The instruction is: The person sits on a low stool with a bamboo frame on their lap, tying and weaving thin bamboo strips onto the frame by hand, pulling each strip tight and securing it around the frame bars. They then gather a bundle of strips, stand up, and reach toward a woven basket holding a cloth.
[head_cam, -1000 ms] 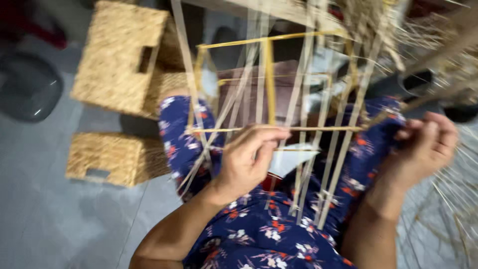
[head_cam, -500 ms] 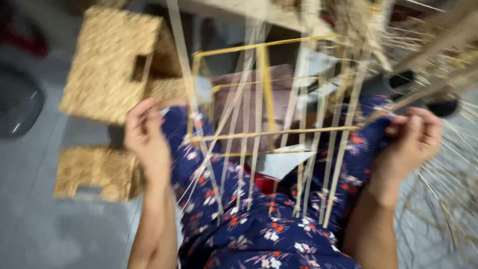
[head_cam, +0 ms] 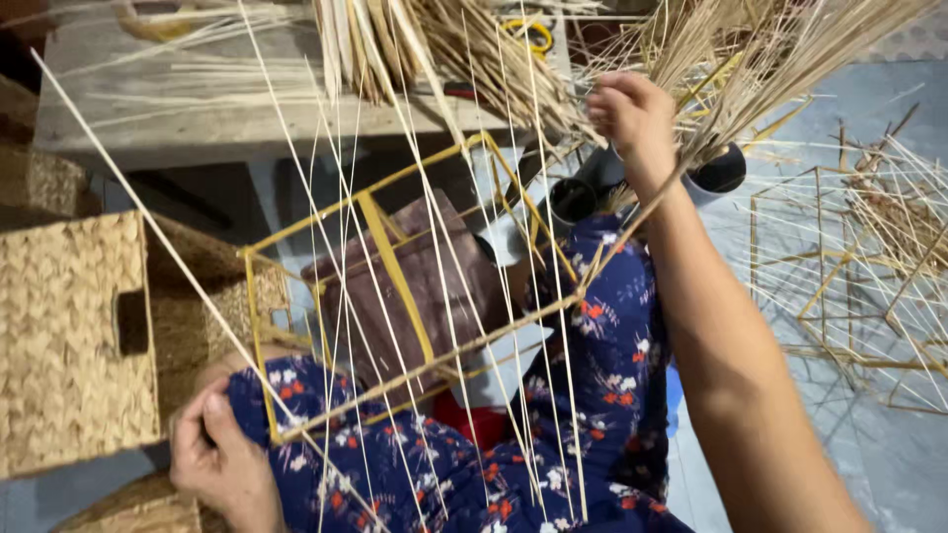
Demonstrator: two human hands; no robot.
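Both hand grips partly hidden

The person wears a dark navy garment (head_cam: 592,395) printed all over with small flowers in red, orange and white, draped across the lap and knees in loose folds. Both forearms are bare, without sleeves. The left hand (head_cam: 222,459) and the right hand (head_cam: 632,114) show no rings, watch or gloves, and the nails are short and unpainted
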